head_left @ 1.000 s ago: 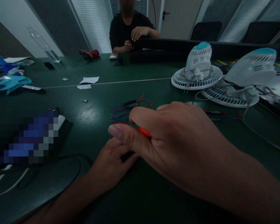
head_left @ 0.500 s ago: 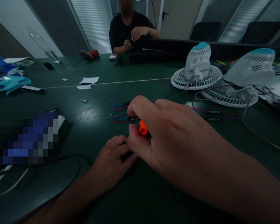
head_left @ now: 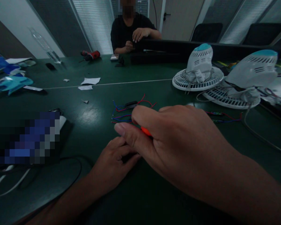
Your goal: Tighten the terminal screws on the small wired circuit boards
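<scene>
My right hand (head_left: 175, 140) is closed round an orange-handled tool, a screwdriver by its look, of which only a bit of orange handle (head_left: 145, 130) shows between thumb and fingers. Its thumb points left, over the fingertips of my left hand (head_left: 113, 162). That left hand rests low on the table with fingers bent and thumb drawn in; whatever its fingertips hold is hidden behind the right hand. Just beyond both hands lie small dark modules (head_left: 131, 105) with red and blue wires. More wired boards (head_left: 214, 113) lie right of my right hand.
Two white fan-like units with teal tops (head_left: 198, 75) (head_left: 250, 70) stand at the right, a cable trailing forward. A blurred-out device (head_left: 30, 137) with cables lies at the left. Paper scraps (head_left: 91, 81), a bottle (head_left: 45, 47) and a red power tool (head_left: 91, 55) lie farther back. A person (head_left: 133, 31) sits opposite.
My right hand has turned and its thumb has stretched out to the left, covering more of the orange handle. More of the wired modules shows behind it. My left hand stays put.
</scene>
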The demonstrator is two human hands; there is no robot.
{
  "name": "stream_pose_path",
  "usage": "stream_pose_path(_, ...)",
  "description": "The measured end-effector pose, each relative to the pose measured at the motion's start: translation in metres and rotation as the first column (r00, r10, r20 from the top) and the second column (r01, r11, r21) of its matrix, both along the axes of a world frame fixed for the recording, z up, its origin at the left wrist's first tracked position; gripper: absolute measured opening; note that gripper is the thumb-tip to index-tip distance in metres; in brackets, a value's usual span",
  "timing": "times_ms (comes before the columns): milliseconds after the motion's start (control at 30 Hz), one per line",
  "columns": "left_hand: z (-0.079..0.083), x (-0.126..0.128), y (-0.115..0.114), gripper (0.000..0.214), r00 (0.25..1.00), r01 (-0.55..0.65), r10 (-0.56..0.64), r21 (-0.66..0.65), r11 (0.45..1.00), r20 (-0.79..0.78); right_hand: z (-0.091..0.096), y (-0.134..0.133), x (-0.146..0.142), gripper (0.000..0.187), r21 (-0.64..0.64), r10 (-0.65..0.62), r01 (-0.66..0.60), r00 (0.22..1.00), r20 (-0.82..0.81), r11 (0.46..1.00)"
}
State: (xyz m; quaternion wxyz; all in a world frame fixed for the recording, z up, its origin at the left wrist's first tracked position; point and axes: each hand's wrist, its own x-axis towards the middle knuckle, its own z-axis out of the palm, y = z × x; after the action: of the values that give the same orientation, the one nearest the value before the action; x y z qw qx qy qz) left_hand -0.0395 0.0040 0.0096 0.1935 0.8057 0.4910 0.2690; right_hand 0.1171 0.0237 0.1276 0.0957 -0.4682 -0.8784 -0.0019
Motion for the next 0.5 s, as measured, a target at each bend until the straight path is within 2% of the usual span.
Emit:
stream_pose_path(100, -0.0013, -0.0019, 0.0003, 0.018, 0.999, 0.018, -0.016, 0.038, 0.999, -0.036, -0.0031, 0.0003, 0.0004, 0.012, 0.026, 0.017, -0.016, 0.999, -0.043, 1.0)
stream_pose_path(233, 0.0003, -0.0026, 0.0003, 0.02, 0.999, 0.007, -0.006, 0.022, 1.0, -0.051, -0.0069, 0.0002, 0.0022, 0.002, 0.032, 0.032, -0.027, 0.985, -0.172, 0.999)
stream_pose_path(367, -0.0015, -0.0026, 0.0002, 0.016, 0.999, 0.003, -0.003, 0.004, 1.0, -0.033, -0.0072, -0.0016, 0.004, 0.01, -0.017, 0.026, -0.029, 0.983, -0.182, 0.999)
stream_pose_path(500, -0.0031, -0.0031, -0.0004, 0.015, 1.0, -0.008, 0.008, -0.007, 1.0, -0.015, -0.0071, -0.0026, 0.006, 0.012, 0.011, 0.042, -0.04, 0.982, -0.186, 0.999)
